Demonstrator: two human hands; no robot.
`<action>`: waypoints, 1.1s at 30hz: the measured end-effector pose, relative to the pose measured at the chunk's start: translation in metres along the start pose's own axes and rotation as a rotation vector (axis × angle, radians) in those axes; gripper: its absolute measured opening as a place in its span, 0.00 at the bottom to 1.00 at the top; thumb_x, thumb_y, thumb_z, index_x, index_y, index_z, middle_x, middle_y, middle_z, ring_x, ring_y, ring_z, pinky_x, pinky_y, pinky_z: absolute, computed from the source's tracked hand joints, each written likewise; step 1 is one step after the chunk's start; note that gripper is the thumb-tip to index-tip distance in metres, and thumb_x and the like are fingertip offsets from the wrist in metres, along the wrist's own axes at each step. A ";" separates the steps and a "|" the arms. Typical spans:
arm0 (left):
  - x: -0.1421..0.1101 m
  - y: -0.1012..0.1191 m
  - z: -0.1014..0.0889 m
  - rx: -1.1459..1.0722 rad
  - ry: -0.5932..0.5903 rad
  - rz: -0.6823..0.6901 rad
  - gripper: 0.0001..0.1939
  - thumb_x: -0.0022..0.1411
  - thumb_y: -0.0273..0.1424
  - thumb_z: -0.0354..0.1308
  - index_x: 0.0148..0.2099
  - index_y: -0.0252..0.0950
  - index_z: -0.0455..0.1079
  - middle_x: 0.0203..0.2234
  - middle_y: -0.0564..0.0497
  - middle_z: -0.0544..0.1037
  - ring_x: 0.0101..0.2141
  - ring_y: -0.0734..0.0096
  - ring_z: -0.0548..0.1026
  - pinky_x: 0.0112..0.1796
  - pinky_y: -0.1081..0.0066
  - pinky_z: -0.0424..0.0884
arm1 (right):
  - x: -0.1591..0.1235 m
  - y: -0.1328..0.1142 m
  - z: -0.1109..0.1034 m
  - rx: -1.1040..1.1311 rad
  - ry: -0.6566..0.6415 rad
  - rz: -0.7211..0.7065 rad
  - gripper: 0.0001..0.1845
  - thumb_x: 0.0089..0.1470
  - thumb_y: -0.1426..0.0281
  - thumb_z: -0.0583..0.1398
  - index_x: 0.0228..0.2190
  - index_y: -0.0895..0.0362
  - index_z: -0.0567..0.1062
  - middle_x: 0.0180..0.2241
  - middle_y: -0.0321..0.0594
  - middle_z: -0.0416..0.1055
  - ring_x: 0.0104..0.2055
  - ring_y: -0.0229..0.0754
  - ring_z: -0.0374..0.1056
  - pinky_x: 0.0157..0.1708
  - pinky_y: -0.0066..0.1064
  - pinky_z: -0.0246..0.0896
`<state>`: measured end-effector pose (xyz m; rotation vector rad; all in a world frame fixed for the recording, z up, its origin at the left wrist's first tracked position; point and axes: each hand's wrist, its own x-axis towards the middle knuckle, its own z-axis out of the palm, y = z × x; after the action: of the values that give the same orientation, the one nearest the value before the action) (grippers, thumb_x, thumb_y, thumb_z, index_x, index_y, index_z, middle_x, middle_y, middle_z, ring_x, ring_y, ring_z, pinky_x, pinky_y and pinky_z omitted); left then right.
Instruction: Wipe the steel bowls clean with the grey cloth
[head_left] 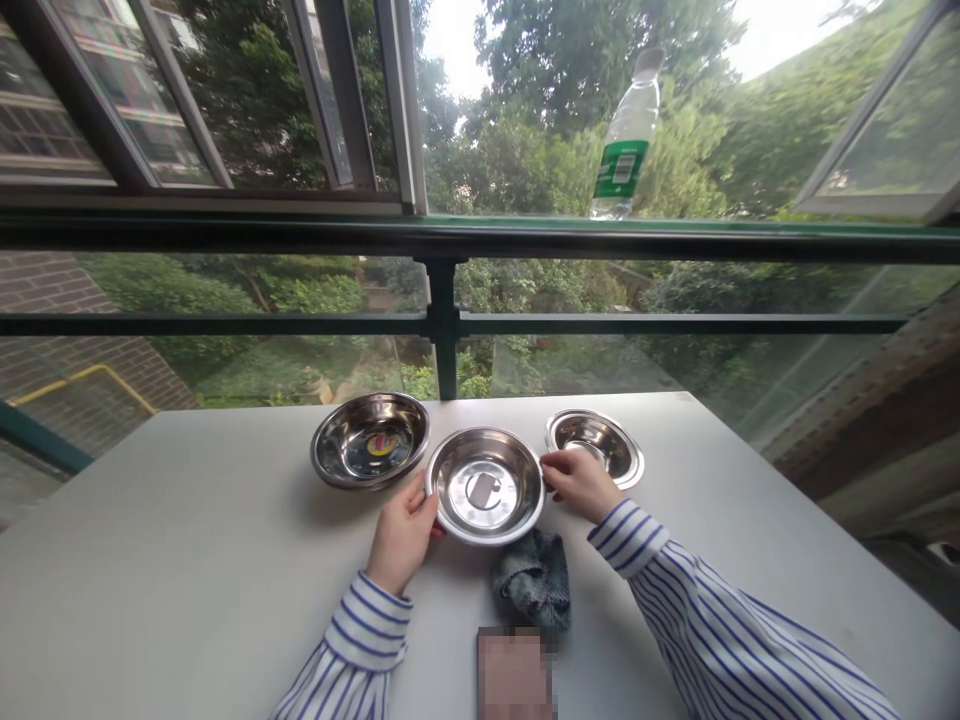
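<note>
Three shiny steel bowls stand in a row on the white table (187,560). My left hand (401,535) grips the left rim of the middle bowl (486,485), and my right hand (577,482) pinches its right rim. The larger left bowl (370,440) has a coloured sticker inside. The small right bowl (596,443) sits just behind my right hand. A crumpled dark grey-green cloth (534,580) lies on the table right below the middle bowl. Both my sleeves are white with blue stripes.
A clear plastic water bottle (628,135) with a green label stands on the window rail (675,240) behind the table. A blurred flat object (514,672) lies near the table's front edge. Glass and trees are beyond.
</note>
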<state>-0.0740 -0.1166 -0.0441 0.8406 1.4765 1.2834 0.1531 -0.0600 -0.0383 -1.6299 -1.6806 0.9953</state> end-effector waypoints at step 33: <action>-0.078 0.013 0.020 0.327 -0.466 0.320 0.31 0.46 0.35 0.65 0.54 0.37 0.66 0.50 0.43 0.71 0.50 0.55 0.67 0.51 0.63 0.61 | -0.089 -0.026 0.013 0.340 0.002 -0.212 0.14 0.50 0.61 0.59 0.34 0.57 0.72 0.29 0.39 0.72 0.30 0.39 0.67 0.29 0.28 0.64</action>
<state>-0.0336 -0.1808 -0.0132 1.5285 1.2159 0.9822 0.1346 -0.1490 -0.0167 -1.2074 -1.5446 1.1010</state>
